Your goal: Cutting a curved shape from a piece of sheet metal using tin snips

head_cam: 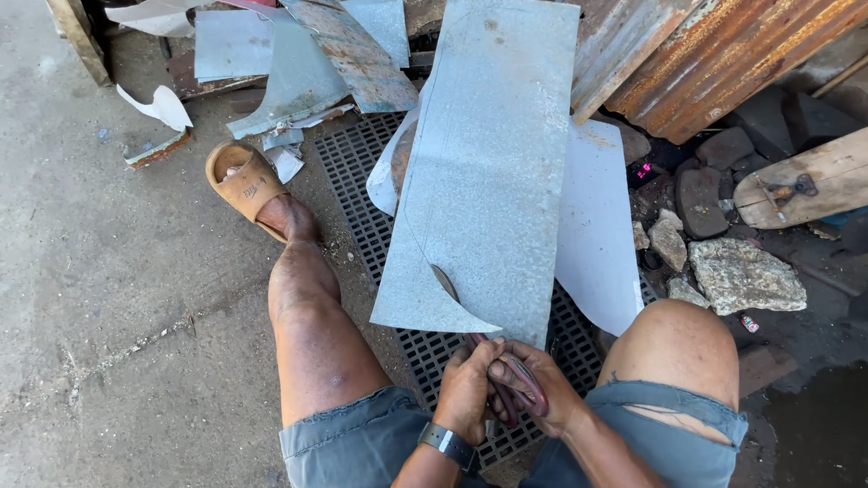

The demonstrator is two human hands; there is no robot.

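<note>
Between your knees, over the black floor grate [362,194], your left hand [466,389] and right hand [542,389] were clamped together on the red-handled tin snips [506,384], blades biting into the near edge of the galvanized metal sheet [488,172], sandalled foot [249,185] beside it.

the metal sheet [493,172] lies on the floor grate [362,194], its near edge meeting the snips [470,334] held in the left hand [466,389] and right hand [542,389]. stones [741,276] and a wooden board [805,185] lie right of it, a sandalled foot [249,185] to its left, and scrap sheets [298,63] behind.
</note>
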